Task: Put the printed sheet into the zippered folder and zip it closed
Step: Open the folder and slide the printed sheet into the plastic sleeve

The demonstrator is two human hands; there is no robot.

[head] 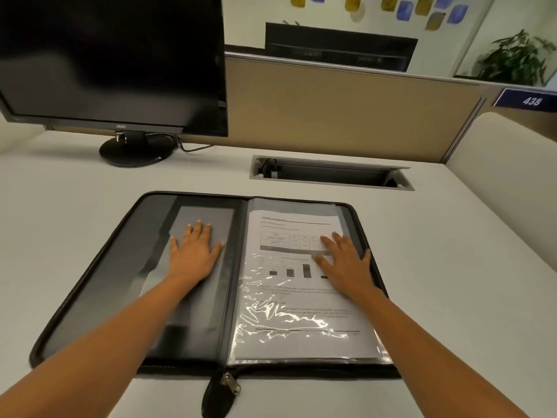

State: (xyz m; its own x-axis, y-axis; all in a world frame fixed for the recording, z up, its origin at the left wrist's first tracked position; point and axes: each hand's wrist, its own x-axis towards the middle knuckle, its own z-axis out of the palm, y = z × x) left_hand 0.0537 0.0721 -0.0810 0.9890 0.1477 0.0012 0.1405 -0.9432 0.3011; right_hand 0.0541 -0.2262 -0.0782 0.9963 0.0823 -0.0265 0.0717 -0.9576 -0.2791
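The black zippered folder (99, 267) lies spread flat on the desk in front of me. Its right half holds clear plastic sleeves, and the printed sheet (289, 297), with a table and a bar chart, sits inside the top sleeve. My left hand (196, 251) rests flat, fingers apart, on the grey pocket of the left half. My right hand (346, 260) lies flat on the sleeve over the sheet's right side. The metal zipper pull (230, 383) and a black tab hang off the near edge at the spine.
A dark monitor (111, 61) on a round stand is at the back left. A recessed cable box (331, 175) sits in the desk behind the folder. A beige partition (346, 110) bounds the desk's far side and a cream panel its right side.
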